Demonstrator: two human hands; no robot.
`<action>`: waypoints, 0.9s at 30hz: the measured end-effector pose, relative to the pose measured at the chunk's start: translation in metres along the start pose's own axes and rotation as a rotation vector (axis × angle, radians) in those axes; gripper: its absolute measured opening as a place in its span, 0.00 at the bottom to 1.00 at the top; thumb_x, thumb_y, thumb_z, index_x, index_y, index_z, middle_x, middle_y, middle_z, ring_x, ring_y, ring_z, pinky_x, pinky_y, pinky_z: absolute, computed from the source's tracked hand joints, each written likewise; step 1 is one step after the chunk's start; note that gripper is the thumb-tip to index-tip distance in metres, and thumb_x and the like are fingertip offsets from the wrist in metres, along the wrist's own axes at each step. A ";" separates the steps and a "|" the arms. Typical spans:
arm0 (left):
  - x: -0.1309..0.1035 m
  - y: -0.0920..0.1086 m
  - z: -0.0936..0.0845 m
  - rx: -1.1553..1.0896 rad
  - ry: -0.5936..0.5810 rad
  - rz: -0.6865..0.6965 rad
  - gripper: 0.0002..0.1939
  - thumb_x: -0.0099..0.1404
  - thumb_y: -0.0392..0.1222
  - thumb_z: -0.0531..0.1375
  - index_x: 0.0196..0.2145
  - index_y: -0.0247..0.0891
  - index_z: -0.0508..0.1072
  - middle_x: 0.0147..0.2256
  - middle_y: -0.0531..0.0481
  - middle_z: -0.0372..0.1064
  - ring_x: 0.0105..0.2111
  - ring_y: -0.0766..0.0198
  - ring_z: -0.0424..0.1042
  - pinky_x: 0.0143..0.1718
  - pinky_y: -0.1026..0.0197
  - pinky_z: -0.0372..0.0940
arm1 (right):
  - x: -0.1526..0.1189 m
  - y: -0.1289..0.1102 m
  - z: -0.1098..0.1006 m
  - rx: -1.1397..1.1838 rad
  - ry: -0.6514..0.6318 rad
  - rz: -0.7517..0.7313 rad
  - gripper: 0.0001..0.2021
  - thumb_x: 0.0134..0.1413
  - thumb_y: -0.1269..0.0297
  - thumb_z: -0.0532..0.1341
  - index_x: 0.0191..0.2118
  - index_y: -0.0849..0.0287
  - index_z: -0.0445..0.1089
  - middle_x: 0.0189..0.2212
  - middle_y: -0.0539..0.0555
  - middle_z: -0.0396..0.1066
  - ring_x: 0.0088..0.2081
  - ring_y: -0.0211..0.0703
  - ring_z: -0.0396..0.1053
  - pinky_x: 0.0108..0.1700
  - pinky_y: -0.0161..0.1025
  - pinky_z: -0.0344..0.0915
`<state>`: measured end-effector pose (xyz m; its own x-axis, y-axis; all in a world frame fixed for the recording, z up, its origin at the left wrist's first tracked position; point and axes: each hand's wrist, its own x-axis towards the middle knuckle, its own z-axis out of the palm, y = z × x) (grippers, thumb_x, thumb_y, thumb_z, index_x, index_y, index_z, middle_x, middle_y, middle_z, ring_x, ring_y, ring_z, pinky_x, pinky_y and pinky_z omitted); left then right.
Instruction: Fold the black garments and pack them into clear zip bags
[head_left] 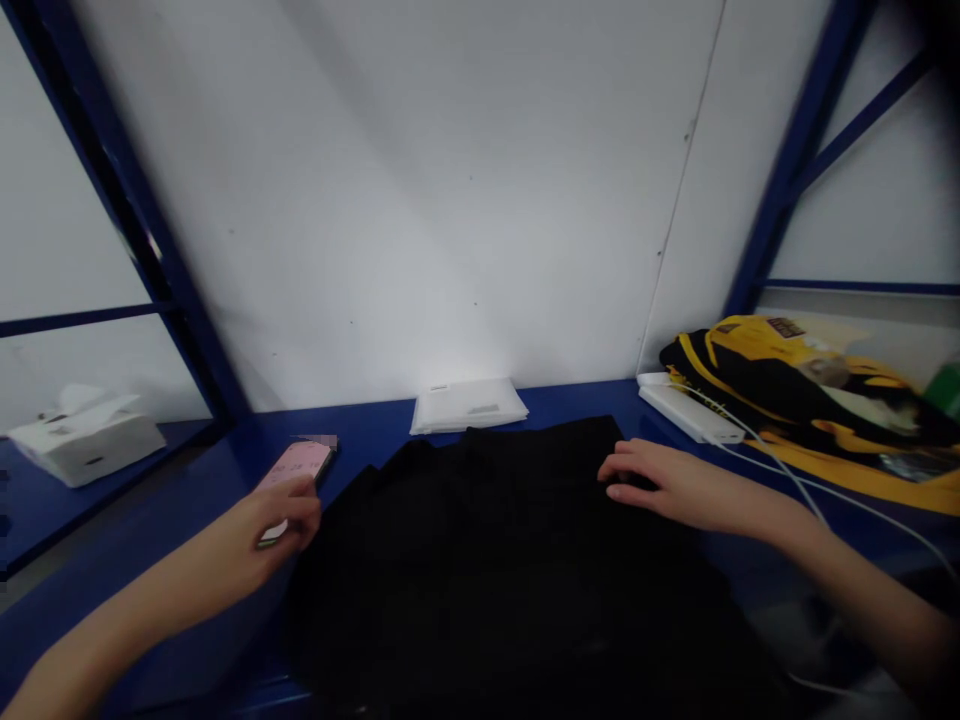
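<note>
Black cloth (510,560), which looks like a garment, lies spread in front of me; its folds are hard to make out in the dark. My left hand (281,530) is at its left edge, fingers and thumb curled together in a pinch at the fabric. Behind that hand lies a phone (304,462) with a pink lit screen, partly covered by the fingers. Over the cloth's upper right corner is my right hand (645,482), its fingers bent and the thumb a little apart from them, with nothing visible between.
A blue table (195,560) runs up to a white wall. Flat white packets (469,404) lie at its back edge. On the right are a white power strip (690,412), white cables (847,487) and a yellow-black bag (810,390). A tissue box (90,440) stands left, beyond a blue post (157,240).
</note>
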<state>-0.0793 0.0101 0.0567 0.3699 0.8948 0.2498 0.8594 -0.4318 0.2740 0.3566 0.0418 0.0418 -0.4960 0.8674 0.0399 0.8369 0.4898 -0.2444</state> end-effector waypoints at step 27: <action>0.129 0.065 0.052 -0.066 -0.444 0.150 0.33 0.57 0.40 0.49 0.60 0.36 0.45 0.60 0.46 0.46 0.57 0.57 0.51 0.56 0.56 0.50 | 0.004 0.028 -0.017 0.060 -0.044 0.024 0.20 0.54 0.49 0.48 0.29 0.54 0.72 0.52 0.52 0.61 0.50 0.50 0.60 0.53 0.45 0.54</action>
<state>0.0426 0.1039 0.0584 0.6160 0.7776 -0.1260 0.7658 -0.5535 0.3275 0.3822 0.0602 0.0511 -0.4867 0.8735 -0.0092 0.8341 0.4615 -0.3021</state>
